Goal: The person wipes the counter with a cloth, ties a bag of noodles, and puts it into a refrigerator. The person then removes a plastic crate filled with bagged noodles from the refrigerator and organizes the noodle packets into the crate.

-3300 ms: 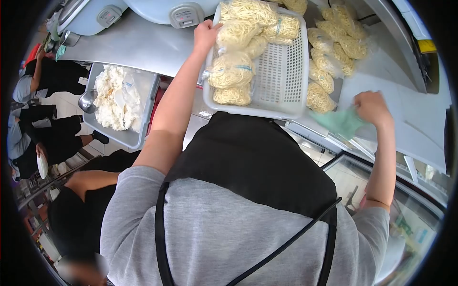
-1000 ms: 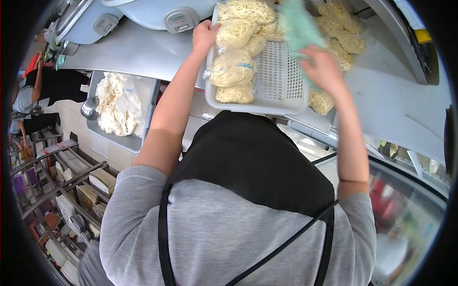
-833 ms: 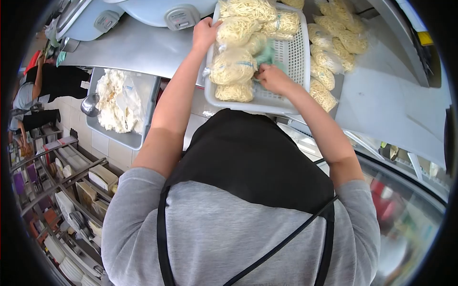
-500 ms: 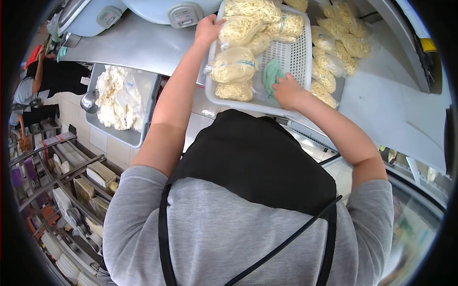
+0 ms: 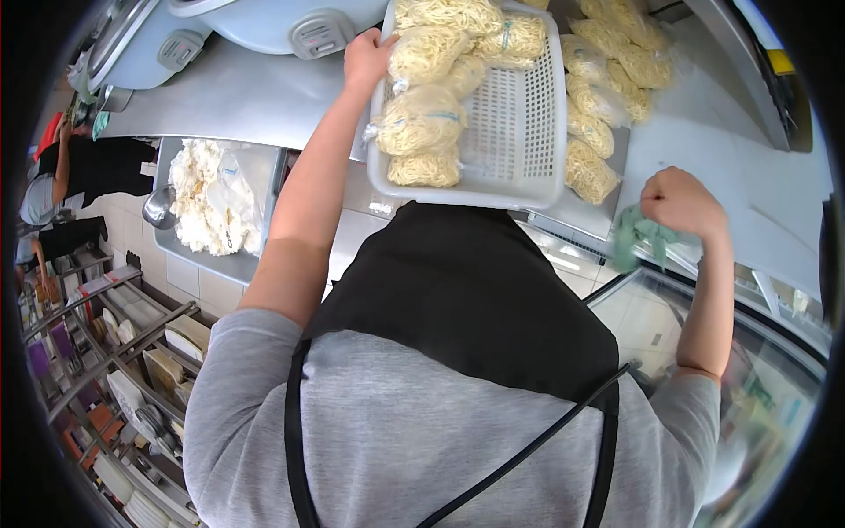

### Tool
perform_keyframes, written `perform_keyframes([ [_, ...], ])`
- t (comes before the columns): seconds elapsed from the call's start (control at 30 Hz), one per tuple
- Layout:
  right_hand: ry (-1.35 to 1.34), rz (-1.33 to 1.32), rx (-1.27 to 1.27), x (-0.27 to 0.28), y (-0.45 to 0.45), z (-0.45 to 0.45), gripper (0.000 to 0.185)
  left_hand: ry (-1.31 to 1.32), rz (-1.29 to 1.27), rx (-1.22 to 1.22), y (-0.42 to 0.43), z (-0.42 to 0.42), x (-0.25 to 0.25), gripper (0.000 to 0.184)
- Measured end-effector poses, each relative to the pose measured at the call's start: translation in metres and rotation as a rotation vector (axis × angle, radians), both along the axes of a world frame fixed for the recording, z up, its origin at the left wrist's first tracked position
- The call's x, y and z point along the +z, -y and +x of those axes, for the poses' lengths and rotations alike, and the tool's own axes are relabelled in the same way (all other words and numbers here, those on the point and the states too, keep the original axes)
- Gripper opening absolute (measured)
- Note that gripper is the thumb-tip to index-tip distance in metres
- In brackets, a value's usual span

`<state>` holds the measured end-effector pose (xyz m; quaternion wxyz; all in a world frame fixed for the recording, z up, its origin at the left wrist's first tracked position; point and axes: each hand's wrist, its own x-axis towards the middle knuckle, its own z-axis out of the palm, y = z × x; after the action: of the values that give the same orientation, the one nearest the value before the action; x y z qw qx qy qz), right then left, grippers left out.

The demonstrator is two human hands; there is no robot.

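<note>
My left hand point(image 5: 366, 60) is closed on the left rim of a white plastic basket point(image 5: 553, 167). Bagged noodles point(image 5: 421, 119) fill the basket's left side and far end, while its perforated floor shows bare on the right. Off to the right, my right hand point(image 5: 685, 201) is closed around a crumpled green cloth point(image 5: 647, 236), which hangs down near the counter's front edge. More bagged noodles point(image 5: 603, 97) lie just right of the basket.
A grey tub point(image 5: 207, 251) of white food with a metal ladle point(image 5: 159, 208) stands at the left. Blue-grey rice cookers point(image 5: 290, 22) line the back of the steel counter point(image 5: 251, 92). Shelves point(image 5: 132, 352) and another person point(image 5: 53, 176) are further left.
My right hand has lifted the green cloth out of the basket and carried it right, past the bagged noodles. My left hand stays on the basket's rim.
</note>
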<state>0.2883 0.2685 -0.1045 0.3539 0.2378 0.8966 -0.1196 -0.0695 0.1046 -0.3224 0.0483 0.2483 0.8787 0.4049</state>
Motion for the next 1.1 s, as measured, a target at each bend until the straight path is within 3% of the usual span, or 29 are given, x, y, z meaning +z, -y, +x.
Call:
perform_keyframes([
  [0.07,-0.068,-0.088,-0.038,0.004,-0.007,-0.003,0.017,-0.015,0.026,-0.005,0.001,-0.002,-0.003,0.045],
  [0.13,-0.43,0.252,-0.208,0.006,-0.014,-0.014,0.021,-0.006,0.049,-0.014,0.002,-0.001,-0.003,0.045],
  [0.2,-0.596,0.399,-0.237,0.005,-0.002,-0.037,0.026,-0.001,0.081,-0.012,0.001,0.0,-0.002,0.045],
  [0.27,-0.624,0.498,-0.13,-0.015,0.012,-0.071,0.031,0.02,0.097,-0.03,0.001,-0.001,-0.003,0.044],
  [0.33,-0.514,0.426,0.046,-0.071,0.014,-0.112,0.032,0.031,0.094,-0.017,0.002,0.001,-0.001,0.044],
  [0.37,-0.526,0.371,-0.004,-0.12,0.01,-0.133,0.023,0.044,0.094,-0.009,0.002,0.002,0.0,0.043],
  [0.43,-0.498,0.624,0.283,-0.172,0.021,-0.152,0.017,0.038,0.095,-0.007,0.002,0.001,-0.003,0.043],
  [0.53,-0.421,0.699,0.414,-0.201,0.017,-0.144,0.017,0.035,0.112,0.026,0.002,0.003,-0.002,0.043],
  [0.6,-0.395,0.589,0.425,-0.204,0.031,-0.128,0.017,0.039,0.129,0.055,0.003,0.005,-0.001,0.043],
  [0.67,-0.021,0.273,0.354,-0.182,0.058,-0.117,0.02,0.046,0.098,0.082,0.002,0.004,-0.001,0.045],
  [0.77,-0.008,0.065,0.318,-0.174,0.063,-0.088,0.017,0.068,0.023,0.05,-0.001,0.001,0.001,0.038],
  [0.83,-0.348,-0.615,-0.107,-0.154,0.042,-0.071,0.023,0.025,-0.047,0.023,-0.002,0.001,0.008,0.035],
  [0.9,-0.692,-0.818,-0.527,-0.113,0.03,-0.038,0.027,-0.019,-0.125,-0.015,0.0,0.007,0.023,0.032],
  [0.93,-0.821,-0.722,-0.707,-0.098,0.021,-0.017,0.029,-0.277,-0.001,0.007,0.003,0.017,0.04,0.031],
  [0.97,-0.857,-0.91,-0.951,-0.1,-0.002,0.018,0.041,-0.534,0.132,0.025,0.005,0.03,0.06,0.032],
  [1.03,-1.313,-0.977,-1.249,-0.099,-0.006,0.074,0.051,-0.293,0.155,-0.344,0.013,0.096,0.103,0.022],
  [1.1,-1.393,-0.864,-1.415,-0.107,-0.005,0.105,0.057,-0.082,-0.06,-0.88,0.023,0.162,0.109,0.029],
])
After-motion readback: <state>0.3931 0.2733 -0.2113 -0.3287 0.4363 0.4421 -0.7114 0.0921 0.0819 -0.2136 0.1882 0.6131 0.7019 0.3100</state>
